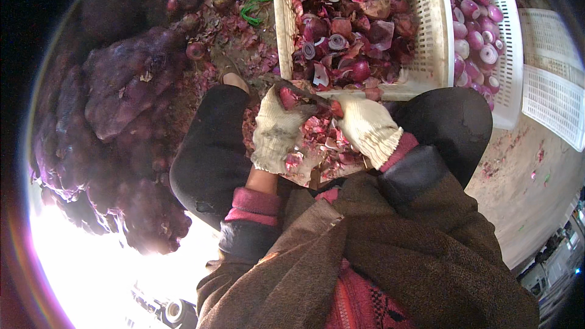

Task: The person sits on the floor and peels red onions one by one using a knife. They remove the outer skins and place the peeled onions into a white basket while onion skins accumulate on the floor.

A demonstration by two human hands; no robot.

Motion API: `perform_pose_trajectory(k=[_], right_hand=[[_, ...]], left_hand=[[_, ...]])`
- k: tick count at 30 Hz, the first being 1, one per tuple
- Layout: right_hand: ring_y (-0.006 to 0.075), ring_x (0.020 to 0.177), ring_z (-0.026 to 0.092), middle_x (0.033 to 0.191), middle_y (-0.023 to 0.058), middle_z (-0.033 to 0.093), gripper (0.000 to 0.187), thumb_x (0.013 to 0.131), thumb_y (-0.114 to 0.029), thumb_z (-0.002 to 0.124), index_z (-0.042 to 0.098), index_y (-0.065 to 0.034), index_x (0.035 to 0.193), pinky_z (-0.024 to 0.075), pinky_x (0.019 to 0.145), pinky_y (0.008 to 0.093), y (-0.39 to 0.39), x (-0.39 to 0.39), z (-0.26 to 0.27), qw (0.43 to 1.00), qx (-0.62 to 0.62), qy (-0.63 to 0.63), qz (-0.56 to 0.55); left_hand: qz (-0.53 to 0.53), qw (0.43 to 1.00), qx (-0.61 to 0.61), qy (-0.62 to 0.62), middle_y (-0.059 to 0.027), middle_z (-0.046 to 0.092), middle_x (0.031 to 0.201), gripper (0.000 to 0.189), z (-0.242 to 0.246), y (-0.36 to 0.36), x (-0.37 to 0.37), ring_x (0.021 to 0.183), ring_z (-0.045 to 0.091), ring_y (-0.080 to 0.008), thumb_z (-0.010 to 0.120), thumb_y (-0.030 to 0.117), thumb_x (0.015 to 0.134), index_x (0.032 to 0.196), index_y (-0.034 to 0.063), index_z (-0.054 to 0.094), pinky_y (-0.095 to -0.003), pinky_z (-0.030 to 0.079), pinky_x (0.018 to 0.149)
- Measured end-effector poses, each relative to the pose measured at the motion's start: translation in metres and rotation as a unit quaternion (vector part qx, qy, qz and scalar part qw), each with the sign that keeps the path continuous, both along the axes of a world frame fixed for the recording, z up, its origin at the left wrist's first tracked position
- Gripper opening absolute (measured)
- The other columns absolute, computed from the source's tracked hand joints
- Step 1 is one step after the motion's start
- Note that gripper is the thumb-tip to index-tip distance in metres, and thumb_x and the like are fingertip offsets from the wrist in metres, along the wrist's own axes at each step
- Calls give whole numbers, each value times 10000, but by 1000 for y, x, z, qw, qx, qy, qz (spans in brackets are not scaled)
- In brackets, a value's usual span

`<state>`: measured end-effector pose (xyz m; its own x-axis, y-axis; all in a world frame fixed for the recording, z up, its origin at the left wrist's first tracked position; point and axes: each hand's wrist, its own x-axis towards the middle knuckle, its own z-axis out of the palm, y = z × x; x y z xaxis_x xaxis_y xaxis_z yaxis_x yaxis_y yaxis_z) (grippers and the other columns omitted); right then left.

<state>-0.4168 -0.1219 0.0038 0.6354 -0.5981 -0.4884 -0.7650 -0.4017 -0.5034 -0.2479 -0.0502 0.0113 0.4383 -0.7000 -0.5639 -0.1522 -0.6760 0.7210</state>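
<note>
My left hand [279,128], in a soiled cream knit glove, is closed on a red onion [288,98]. My right hand [365,123], gloved alike, grips the reddish handle of a knife [336,108]. The knife's dark blade [304,93] points left and lies across the onion, close to the left hand's fingers. Below and between the hands are onion skins [320,130] on the ground between my knees. Just beyond the hands stands a cream plastic crate [284,23] of unpeeled red onions, loose skins and cut pieces. How deep the blade sits is hidden.
At the right, a white perforated crate [509,68] holds peeled onions [488,54], with more white crates [553,100] beside it. Mesh sacks of red onions [123,87] are piled at the left. Green string [251,11] and scattered skins lie on the floor beyond my foot [235,82].
</note>
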Motion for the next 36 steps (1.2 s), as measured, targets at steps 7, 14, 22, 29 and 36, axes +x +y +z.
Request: perform_pose_trajectory(k=[7, 14, 22, 29, 36], right_hand=[[334, 776, 652, 778, 223, 633, 198, 810, -114, 526, 594, -8, 963, 523, 672, 426, 0, 3, -17, 995, -83, -51, 36], [287, 742, 632, 778, 161, 624, 233, 806, -142, 572, 589, -24, 1006, 499, 615, 382, 0, 4, -12, 1000, -19, -4, 3], [159, 701, 586, 798, 48, 607, 294, 829, -247, 635, 600, -55, 1049, 473, 578, 299, 5, -5, 6, 931, 223, -217, -189], [92, 694, 566, 817, 0, 614, 323, 786, -242, 716, 627, -101, 1062, 445, 580, 250, 6, 14, 51, 723, 436, -354, -402], [130, 709, 534, 773, -1, 568, 198, 754, -29, 675, 543, -75, 894, 436, 631, 286, 12, 25, 75, 772, 360, -352, -389]], left_hand=[[41, 999, -8, 22, -78, 663, 982, 538, -1, 0, -6, 884, 625, -172, 755, 64, 676, 1170, 10, 551, -290, 507, 791], [92, 985, -87, 120, -83, 630, 1077, 690, -7, 13, -2, 924, 618, -177, 732, -36, 649, 1286, 0, 471, -286, 515, 800], [187, 928, -208, 247, -122, 561, 1188, 767, -14, 39, 2, 1009, 590, -206, 700, -124, 617, 1321, -15, 415, -316, 527, 837], [-30, 988, -150, 21, -114, 540, 1248, 944, 39, 38, -17, 1111, 540, -200, 817, -68, 508, 1352, 6, 402, -304, 452, 956], [178, 900, -268, 294, -133, 542, 1224, 836, 30, 57, -36, 1084, 564, -249, 791, -21, 594, 1332, -24, 396, -360, 489, 924]])
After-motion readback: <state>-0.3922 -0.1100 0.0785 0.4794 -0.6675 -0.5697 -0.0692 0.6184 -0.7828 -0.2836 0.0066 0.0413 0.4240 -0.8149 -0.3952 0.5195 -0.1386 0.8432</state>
